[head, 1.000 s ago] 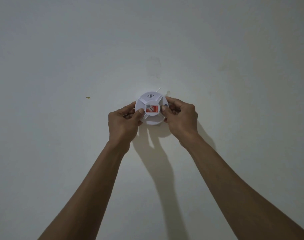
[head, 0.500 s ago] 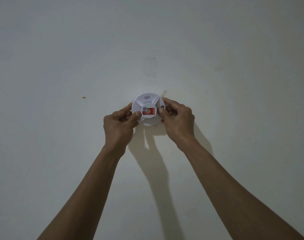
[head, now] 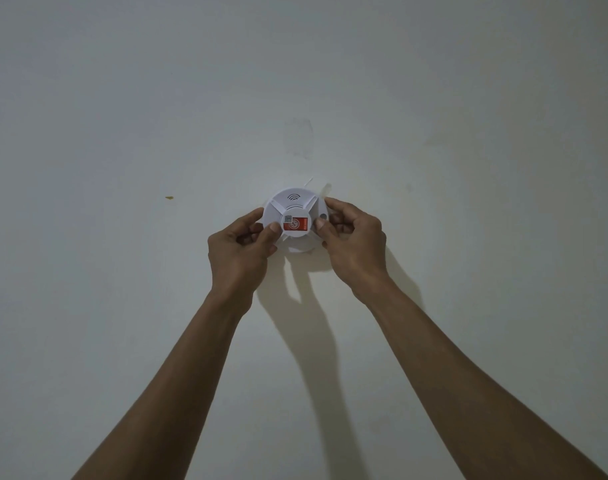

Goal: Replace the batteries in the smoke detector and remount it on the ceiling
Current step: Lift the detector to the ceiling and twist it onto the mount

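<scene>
A round white smoke detector [head: 293,202] with a red and white label on its centre sits against the pale ceiling [head: 122,98], near the middle of the view. My left hand [head: 238,249] grips its left rim with thumb and fingers. On the opposite side my right hand [head: 352,239] holds the right rim, thumb on the face. Both arms reach up from the bottom of the frame. The lower part of the detector is hidden by my fingers. A thin white strip [head: 325,190] pokes out behind its upper right edge.
A faint rectangular mark [head: 298,137] shows on the ceiling just above the detector. A small yellowish speck [head: 169,197] lies to the left. My arms cast dark shadows below the detector.
The label on the detector has turned slightly from tilted to level. Both hands stay on the rim, with the fingers shifted a little around it.
</scene>
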The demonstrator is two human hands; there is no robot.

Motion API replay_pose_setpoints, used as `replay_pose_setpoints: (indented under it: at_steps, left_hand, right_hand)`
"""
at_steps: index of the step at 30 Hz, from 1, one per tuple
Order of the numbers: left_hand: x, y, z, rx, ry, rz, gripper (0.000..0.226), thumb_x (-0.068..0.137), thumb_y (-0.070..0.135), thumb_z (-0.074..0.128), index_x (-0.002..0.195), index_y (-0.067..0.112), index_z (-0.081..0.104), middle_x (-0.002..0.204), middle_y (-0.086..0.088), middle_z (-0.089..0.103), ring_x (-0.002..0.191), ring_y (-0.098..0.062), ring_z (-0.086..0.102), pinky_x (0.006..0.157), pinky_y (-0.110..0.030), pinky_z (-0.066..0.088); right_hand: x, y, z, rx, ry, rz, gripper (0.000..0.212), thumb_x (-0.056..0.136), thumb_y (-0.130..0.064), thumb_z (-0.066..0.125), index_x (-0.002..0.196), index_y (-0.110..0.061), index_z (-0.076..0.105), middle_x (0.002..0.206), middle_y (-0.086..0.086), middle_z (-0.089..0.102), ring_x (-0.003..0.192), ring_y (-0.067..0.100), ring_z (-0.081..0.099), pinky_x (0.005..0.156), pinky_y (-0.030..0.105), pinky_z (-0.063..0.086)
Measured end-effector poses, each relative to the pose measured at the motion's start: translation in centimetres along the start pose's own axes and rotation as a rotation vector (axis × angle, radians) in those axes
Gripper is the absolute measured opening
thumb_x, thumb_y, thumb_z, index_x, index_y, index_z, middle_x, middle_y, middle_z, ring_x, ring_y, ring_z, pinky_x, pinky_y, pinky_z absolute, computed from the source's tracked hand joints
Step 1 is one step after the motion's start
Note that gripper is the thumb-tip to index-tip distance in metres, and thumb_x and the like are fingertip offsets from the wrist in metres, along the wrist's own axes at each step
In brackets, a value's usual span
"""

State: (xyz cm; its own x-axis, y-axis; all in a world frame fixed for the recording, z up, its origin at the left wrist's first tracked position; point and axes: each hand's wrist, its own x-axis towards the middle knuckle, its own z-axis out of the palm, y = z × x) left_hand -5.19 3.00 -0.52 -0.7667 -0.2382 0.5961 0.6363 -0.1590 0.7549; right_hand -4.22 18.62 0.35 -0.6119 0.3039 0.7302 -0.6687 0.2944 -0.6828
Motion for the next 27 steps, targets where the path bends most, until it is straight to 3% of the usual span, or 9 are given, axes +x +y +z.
replay_pose_setpoints:
  at_steps: [6,10,14,20,27]
  left_hand:
    - [-0.07,-0.04,-0.06,-0.009,0.010,-0.009,0.042,0.086,0.012,0.081,0.127,0.012,0.070,0.115,-0.028,0.070,0.092,-0.023,0.072,0.085,-0.039,0.063]
    - [0.00,-0.10,0.04,-0.023,0.019,-0.006,0.042,0.086,0.011,0.080,0.126,0.012,0.071,0.108,-0.026,0.070,0.092,-0.025,0.072,0.079,-0.031,0.063]
    - [0.05,-0.09,0.05,-0.022,0.033,-0.014,0.040,0.086,0.011,0.080,0.125,0.013,0.071,0.111,-0.024,0.073,0.101,-0.033,0.074,0.083,-0.036,0.063]
    - [0.09,-0.11,0.05,0.000,0.022,0.000,0.041,0.085,0.013,0.081,0.125,0.014,0.071,0.113,-0.027,0.071,0.090,-0.020,0.074,0.081,-0.033,0.064]
    - [-0.09,0.12,0.08,0.016,0.036,-0.023,0.042,0.086,0.013,0.080,0.127,0.013,0.070,0.089,-0.004,0.067,0.084,-0.018,0.072,0.082,-0.043,0.064]
  right_hand:
    - [-0.05,0.04,-0.10,-0.001,0.008,-0.004,0.033,0.088,-0.020,0.071,0.121,-0.024,0.069,0.095,-0.004,0.074,0.091,0.013,0.071,0.086,0.042,0.059]
    - [-0.11,-0.05,-0.27,-0.002,0.009,-0.013,0.031,0.088,-0.018,0.071,0.119,-0.024,0.071,0.093,-0.005,0.073,0.091,0.014,0.071,0.086,0.042,0.059]
    - [-0.08,-0.03,-0.32,0.000,0.006,-0.012,0.031,0.088,-0.018,0.072,0.118,-0.024,0.071,0.090,-0.007,0.072,0.090,0.014,0.071,0.086,0.042,0.059]
    - [-0.03,0.09,-0.35,0.001,0.008,-0.012,0.031,0.087,-0.020,0.072,0.118,-0.024,0.071,0.092,-0.005,0.073,0.090,0.014,0.071,0.086,0.042,0.059]
    - [-0.24,0.21,-0.53,0.004,0.011,-0.002,0.032,0.086,-0.022,0.074,0.118,-0.023,0.070,0.091,-0.004,0.071,0.088,0.016,0.070,0.085,0.043,0.059]
